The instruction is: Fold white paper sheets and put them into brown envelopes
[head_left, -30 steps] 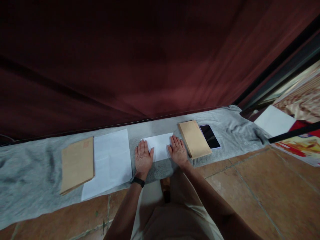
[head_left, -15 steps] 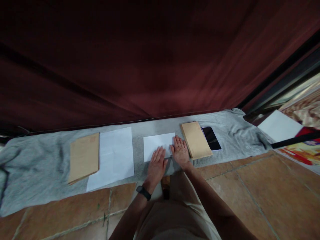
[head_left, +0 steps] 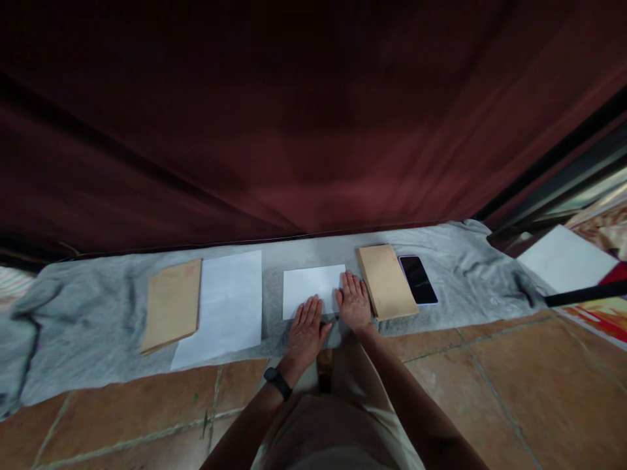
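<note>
Hands (head_left: 304,331) flat, open, empty, on white paper (head_left: 309,284), brown stack (head_left: 389,282) just beside, phone (head_left: 418,279) beyond

- Probably a room in a home; which room cannot be told.
- Beyond the left hand (head_left: 306,331) and right hand (head_left: 355,303) hangs a creased, dark red cloth (head_left: 313,163).
- Beneath both hands, a fleecy grey blanket (head_left: 98,339) covers a long, narrow surface.
- Nearer the body than the hands lie brown floor tiles (head_left: 142,411) with pale joints.
- Far right of the right hand, past a dark frame (head_left: 553,156), shows patterned fabric (head_left: 603,227).
</note>
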Demonstrator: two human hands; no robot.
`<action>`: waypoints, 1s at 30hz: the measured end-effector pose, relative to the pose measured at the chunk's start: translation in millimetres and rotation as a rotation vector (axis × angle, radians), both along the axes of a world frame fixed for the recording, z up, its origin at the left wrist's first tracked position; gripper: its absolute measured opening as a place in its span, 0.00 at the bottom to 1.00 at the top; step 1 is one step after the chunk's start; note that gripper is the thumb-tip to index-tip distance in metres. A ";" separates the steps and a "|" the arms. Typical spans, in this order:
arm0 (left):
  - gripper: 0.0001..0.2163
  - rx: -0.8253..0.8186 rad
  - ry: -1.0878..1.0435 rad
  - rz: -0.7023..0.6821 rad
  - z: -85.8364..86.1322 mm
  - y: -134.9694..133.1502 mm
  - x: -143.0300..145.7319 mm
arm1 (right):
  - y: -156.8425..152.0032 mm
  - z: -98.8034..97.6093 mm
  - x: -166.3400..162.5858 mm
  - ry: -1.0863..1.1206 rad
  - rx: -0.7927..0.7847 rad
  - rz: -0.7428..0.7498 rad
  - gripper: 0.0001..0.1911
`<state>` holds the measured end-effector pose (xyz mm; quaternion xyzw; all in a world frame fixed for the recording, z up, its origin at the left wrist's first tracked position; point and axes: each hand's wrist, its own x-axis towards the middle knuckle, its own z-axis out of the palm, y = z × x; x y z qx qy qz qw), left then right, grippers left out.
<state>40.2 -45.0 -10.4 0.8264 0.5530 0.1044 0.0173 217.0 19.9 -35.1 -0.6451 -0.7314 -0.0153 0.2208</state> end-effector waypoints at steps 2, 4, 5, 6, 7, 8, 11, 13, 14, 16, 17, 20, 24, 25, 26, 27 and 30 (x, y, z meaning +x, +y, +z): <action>0.28 -0.013 -0.004 0.016 -0.6 10.0 4.2 | -0.2 -0.3 0.6 -0.002 -0.005 0.007 0.29; 0.28 -0.028 -0.012 0.028 -0.1 24.4 7.5 | -0.4 -0.2 1.3 -0.004 -0.018 0.015 0.29; 0.28 -0.035 -0.016 0.030 0.5 32.2 8.5 | -0.5 -0.1 1.6 -0.006 -0.024 0.018 0.29; 0.28 -0.039 -0.018 0.033 1.2 39.9 9.2 | -0.6 -0.1 1.9 -0.007 -0.029 0.019 0.29; 0.28 -0.040 -0.021 0.038 1.9 46.9 9.5 | -0.7 -0.1 2.2 -0.007 -0.031 0.019 0.29; 0.28 -0.038 -0.024 0.044 2.4 52.7 9.6 | -0.7 -0.2 2.4 -0.007 -0.031 0.019 0.29; 0.27 -0.035 -0.033 0.068 1.9 60.6 8.0 | -0.7 -1.1 3.3 -0.004 -0.011 0.026 0.30; 0.27 -0.032 -0.038 0.099 -0.3 56.7 4.7 | -0.8 -1.9 3.7 -0.007 0.003 0.031 0.30; 0.27 -0.027 -0.040 0.121 -1.6 52.6 2.2 | -0.9 -2.3 3.8 -0.011 0.006 0.031 0.30; 0.27 -0.012 -0.044 0.173 -4.0 42.1 -5.0 | -1.1 -3.0 4.0 -0.020 0.004 0.032 0.30; 0.27 -0.006 -0.047 0.197 -4.7 36.6 -9.5 | -1.3 -3.3 4.0 -0.024 0.002 0.033 0.30; 0.27 0.003 -0.059 0.262 -4.8 21.8 -24.2 | -1.7 -3.9 4.4 -0.027 -0.002 0.039 0.30; 0.27 0.022 -0.083 0.308 -2.8 8.8 -38.7 | -2.9 -1.5 5.4 -0.025 0.001 0.042 0.30; 0.27 0.027 -0.090 0.311 -2.5 6.7 -40.4 | -3.4 0.0 5.1 -0.023 0.003 0.037 0.30; 0.27 0.032 -0.096 0.313 -2.4 5.2 -41.3 | -4.0 2.0 4.1 -0.020 0.003 0.031 0.30; 0.27 0.038 -0.101 0.313 -2.3 4.5 -41.3 | -4.8 4.3 2.3 -0.017 0.002 0.025 0.30; 0.26 0.061 -0.112 0.287 -2.4 8.2 -35.9 | -7.1 12.3 -9.8 -0.015 -0.024 0.050 0.29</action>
